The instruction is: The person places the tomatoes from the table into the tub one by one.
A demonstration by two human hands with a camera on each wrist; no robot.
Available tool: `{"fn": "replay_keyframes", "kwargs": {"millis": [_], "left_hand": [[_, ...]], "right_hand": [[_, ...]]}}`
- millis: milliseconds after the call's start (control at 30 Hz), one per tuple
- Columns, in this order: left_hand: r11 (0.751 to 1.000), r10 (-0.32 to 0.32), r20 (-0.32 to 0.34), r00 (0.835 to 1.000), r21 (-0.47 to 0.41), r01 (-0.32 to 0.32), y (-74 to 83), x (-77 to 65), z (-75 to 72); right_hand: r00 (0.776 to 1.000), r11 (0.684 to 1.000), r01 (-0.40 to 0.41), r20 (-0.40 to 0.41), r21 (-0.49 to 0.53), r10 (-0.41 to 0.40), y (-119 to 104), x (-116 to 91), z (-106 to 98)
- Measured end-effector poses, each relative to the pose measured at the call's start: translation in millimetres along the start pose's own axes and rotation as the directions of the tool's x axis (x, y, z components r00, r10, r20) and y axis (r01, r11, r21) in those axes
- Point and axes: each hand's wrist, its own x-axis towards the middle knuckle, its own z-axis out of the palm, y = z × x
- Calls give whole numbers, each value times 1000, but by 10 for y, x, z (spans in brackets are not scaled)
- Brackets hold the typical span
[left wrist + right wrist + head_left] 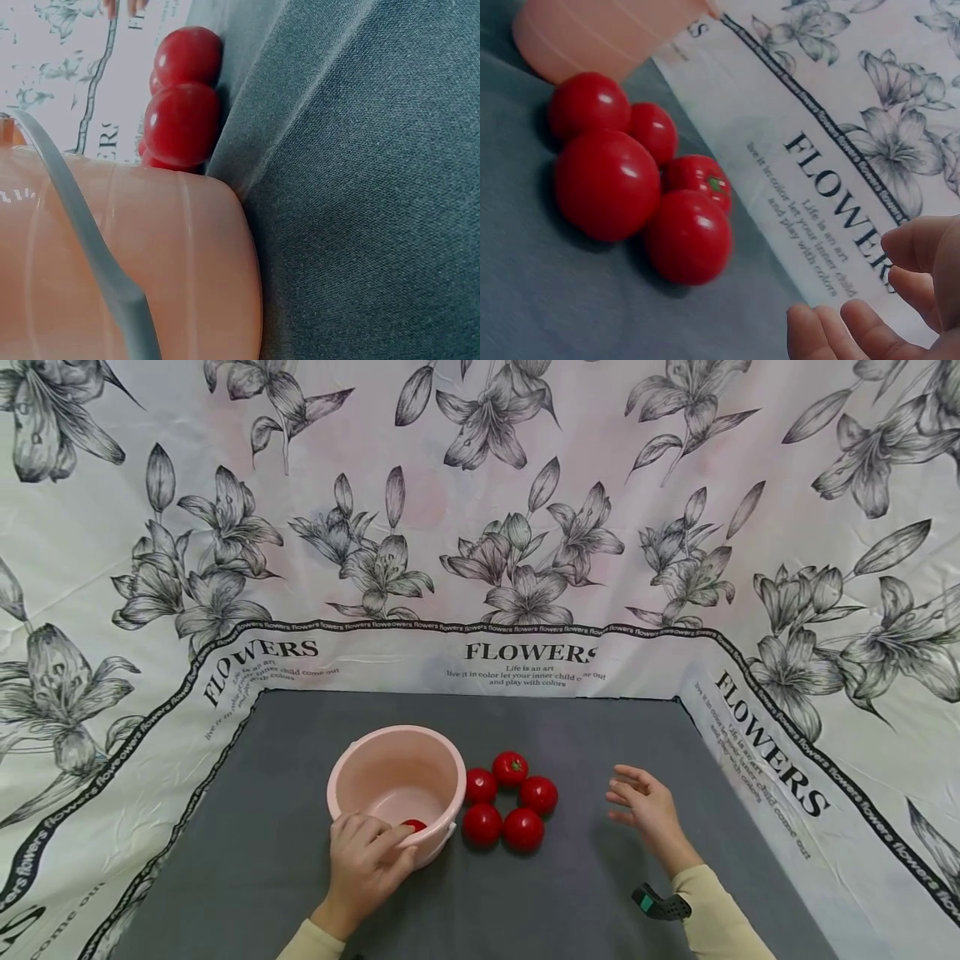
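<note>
A pale pink bucket (pixel 397 752) stands left of centre on the grey cloth. My left hand (pixel 363 864) grips its near rim, fingers over the edge and thumb on the outside. Inside, a red tomato (pixel 413 825) shows partly beside those fingers. The bucket's wall (pixel 150 255) and pale handle (pixel 82 225) fill much of the left wrist view. Several red tomatoes (pixel 482 825) form a ring just right of the bucket, one with a green stem mark (pixel 715 184). Further right, my right hand (pixel 645 808) is held above the cloth, fingers loosely bent, holding nothing.
Dark grey cloth (pixel 585 735) covers the work surface. White flower-printed fabric (pixel 525 660) borders it behind and at both sides, rising at the back. A black strap with a green patch (pixel 660 903) sits at the right wrist.
</note>
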Motion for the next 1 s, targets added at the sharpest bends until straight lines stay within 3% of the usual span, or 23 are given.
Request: {"fn": "replay_keyframes", "kwargs": {"millis": [500, 1000], "left_hand": [[1000, -2, -20, 1000, -2, 2, 4, -14, 14], [1000, -22, -2, 1000, 11, 22, 13, -21, 9]], "right_hand": [[1000, 1000, 5, 5, 30, -5, 334, -49, 658], [999, 999, -19, 30, 43, 17, 502, -122, 1063]]}}
